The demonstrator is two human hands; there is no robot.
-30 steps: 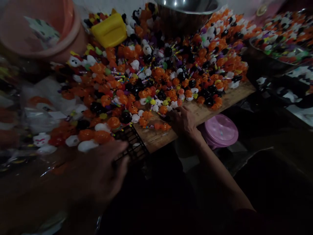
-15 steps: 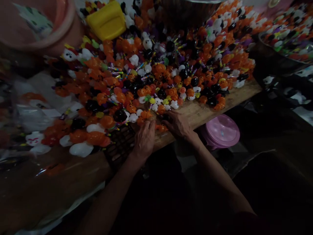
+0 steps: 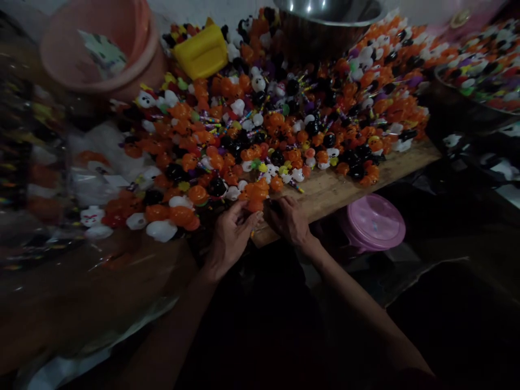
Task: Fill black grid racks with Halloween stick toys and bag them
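My left hand (image 3: 231,233) is closed on an orange plastic figure (image 3: 257,195), with the thumb beneath and the fingers to its left. Just right of it, my right hand (image 3: 290,221) lies low over the board's edge with curled fingers. Dark shadow at those fingertips hides what they hold, if anything. Beyond both hands spreads a heap of small plastic figures (image 3: 276,124), mostly orange, white and black, with striped candy-coloured sticks among them.
The heap lies on a wooden board (image 3: 325,187). A pink bucket (image 3: 150,59), a yellow plastic container (image 3: 203,54) and a metal bowl (image 3: 325,21) stand behind. Another filled bowl (image 3: 450,86) is far right. A pink lidded tub (image 3: 377,223) sits below the board. Clear plastic bags (image 3: 52,184) lie left.
My left hand has turned, thumb now upward, and holds up an orange figure. My right hand has shifted slightly down in the view. The camera view has moved too.
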